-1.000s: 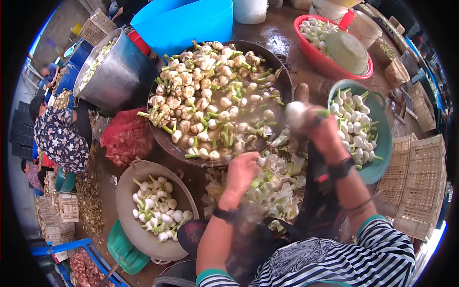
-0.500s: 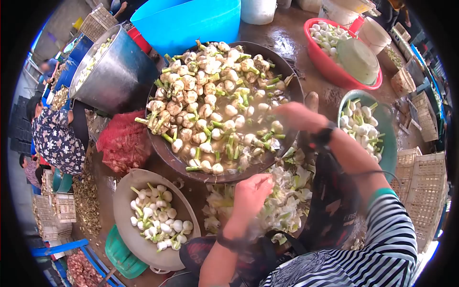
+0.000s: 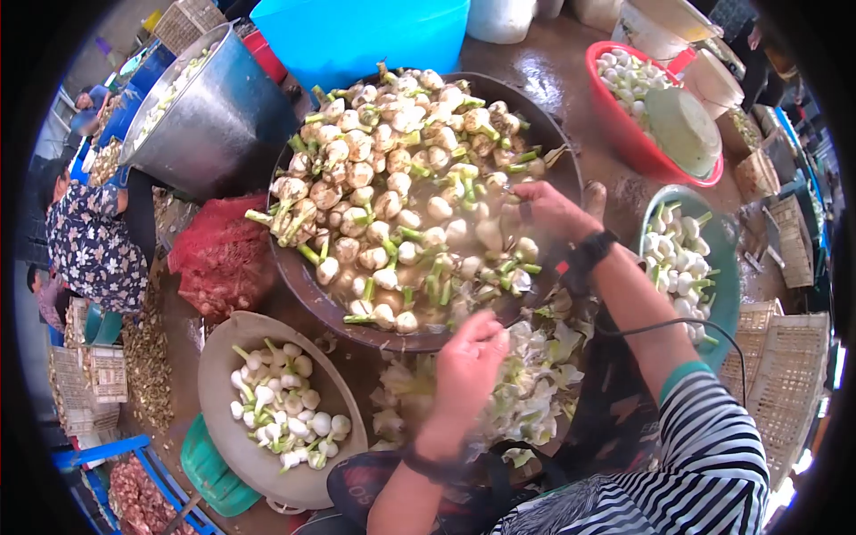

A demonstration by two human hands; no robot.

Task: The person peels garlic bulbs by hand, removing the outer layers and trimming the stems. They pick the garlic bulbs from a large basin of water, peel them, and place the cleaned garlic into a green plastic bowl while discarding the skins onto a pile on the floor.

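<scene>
A wide dark basin (image 3: 571, 143) holds murky water and a heap of garlic bulbs (image 3: 357, 169) with short green stems. Over its right side my right hand (image 3: 555, 212) reaches in among the bulbs; its fingertips are blurred, and whether they grip one is unclear. My left hand (image 3: 471, 361) is held just past the near rim with its fingers curled together; anything inside them is hidden. Below it lies a loose pile of pale peeled skins (image 3: 544, 366). Cleaner white bulbs (image 3: 290, 406) rest in a grey shallow bowl (image 3: 218, 374) to the left.
A green tub (image 3: 722, 267) with white bulbs stands on the right, and a red basin (image 3: 615, 147) lies beyond. Behind are a blue tub (image 3: 357, 36) and a metal pot (image 3: 223, 116). A red mesh sack (image 3: 223, 259) sits left. Another person (image 3: 98, 236) works at far left.
My right hand has come slightly left and down over the bulbs. My left hand stays near the front rim, fingers still curled. The whole view has shifted a little.
</scene>
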